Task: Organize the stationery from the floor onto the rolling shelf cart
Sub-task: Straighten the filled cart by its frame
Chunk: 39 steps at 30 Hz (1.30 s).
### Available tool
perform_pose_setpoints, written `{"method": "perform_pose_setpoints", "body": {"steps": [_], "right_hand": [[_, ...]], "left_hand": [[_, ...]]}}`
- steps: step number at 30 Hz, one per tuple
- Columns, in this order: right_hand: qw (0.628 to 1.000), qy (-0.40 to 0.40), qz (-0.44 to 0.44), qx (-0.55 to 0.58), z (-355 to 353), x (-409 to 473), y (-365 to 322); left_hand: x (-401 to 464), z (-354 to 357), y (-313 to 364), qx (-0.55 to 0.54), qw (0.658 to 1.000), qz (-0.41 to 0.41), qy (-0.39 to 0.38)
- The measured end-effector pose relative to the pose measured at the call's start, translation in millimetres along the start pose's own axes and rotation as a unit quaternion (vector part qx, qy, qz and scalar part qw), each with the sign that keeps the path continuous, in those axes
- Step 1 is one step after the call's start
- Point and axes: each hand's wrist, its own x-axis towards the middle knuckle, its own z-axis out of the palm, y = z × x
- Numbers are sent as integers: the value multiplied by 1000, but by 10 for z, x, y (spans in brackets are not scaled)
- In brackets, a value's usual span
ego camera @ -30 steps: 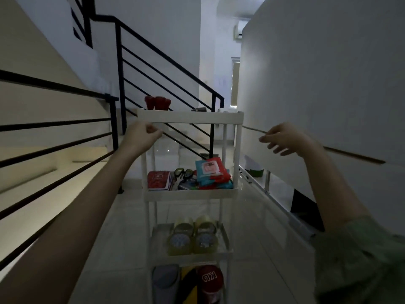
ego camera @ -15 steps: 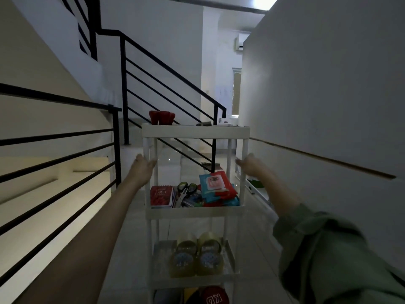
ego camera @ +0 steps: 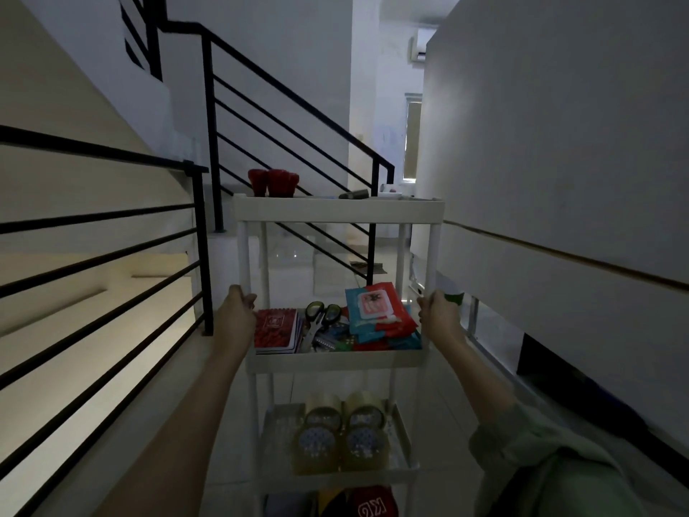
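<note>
Both hands grip the cart (ego camera: 337,210) posts, left hand (ego camera: 238,311) and right hand (ego camera: 438,311) curled around them. Stationery sits on its shelves. A hard push could tip the red cups (ego camera: 274,182) on top.

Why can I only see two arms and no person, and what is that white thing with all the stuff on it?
The camera sits on the person's head and looks forward and down, so you only see their arms. There is no robot here. The white thing is a rolling shelf cart. The left hand has a grip on one post and the right hand on the other. On the middle shelf lie a red notebook, scissors and red and blue packs. Below stand rolls of clear tape. On top are red cups. Black stair railings are on the left.
</note>
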Motion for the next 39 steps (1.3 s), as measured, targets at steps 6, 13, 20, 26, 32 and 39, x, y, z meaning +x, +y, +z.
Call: {"method": "perform_pose_setpoints", "body": {"steps": [6, 13, 20, 26, 32, 39], "right_hand": [[999, 12, -41, 13, 59, -28, 95], [998, -43, 10, 54, 200, -260, 399], [983, -103, -7, 149, 321, -442, 782], [990, -101, 48, 83, 453, -376, 983], [987, -107, 98, -64, 639, -375, 1365], [990, -86, 93, -60, 688, -393, 1467]], "left_hand": [[-3, 21, -62, -31, 999, 14, 2], [-357, 241, -428, -78, 997, -16, -8], [-544, 351, -638, -71, 991, -101, -41], [-624, 437, -1049, 6, 985, -122, -121], [-684, 525, -1303, 28, 989, -101, -102], [-716, 629, -1492, 11, 995, -76, -71]]}}
